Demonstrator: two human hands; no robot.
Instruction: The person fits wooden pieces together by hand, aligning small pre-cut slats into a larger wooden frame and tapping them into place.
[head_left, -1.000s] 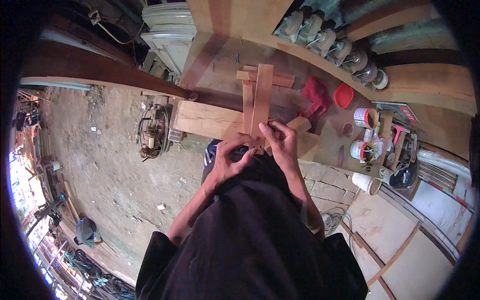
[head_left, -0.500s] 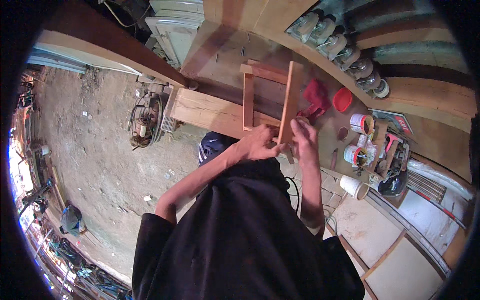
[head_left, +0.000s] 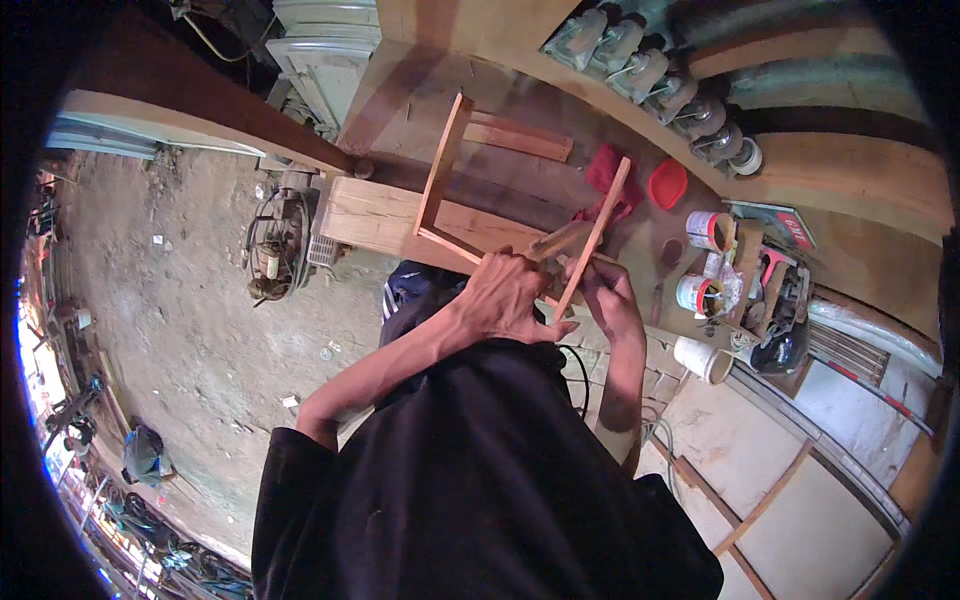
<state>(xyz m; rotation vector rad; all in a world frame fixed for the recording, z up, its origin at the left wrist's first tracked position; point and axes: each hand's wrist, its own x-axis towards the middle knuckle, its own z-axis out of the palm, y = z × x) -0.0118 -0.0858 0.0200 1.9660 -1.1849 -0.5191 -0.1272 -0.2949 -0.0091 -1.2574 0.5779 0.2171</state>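
Note:
A wooden frame of narrow bars is held tilted over the bench in front of my body. My left hand is closed round its near part, thumb stretched toward the foot of the right-hand bar. Close against the outer side of that bar, my right hand has its fingers bent and pinched together. A small pale bit shows by the right fingertips, too small to name. Beyond the frame, a loose-looking wooden block lies on the bench. A red cloth is partly hidden behind the right-hand bar.
A wooden plank lies along the bench's near edge. To the right are a red lid, open paint cans, a white cup and a tool box. Glass jars line the far shelf. A machine stands on the floor.
The frame has been turned and tilted, its left bar swinging left and its right bar now leaning. Both hands stay at its near end; the right hand has moved slightly down.

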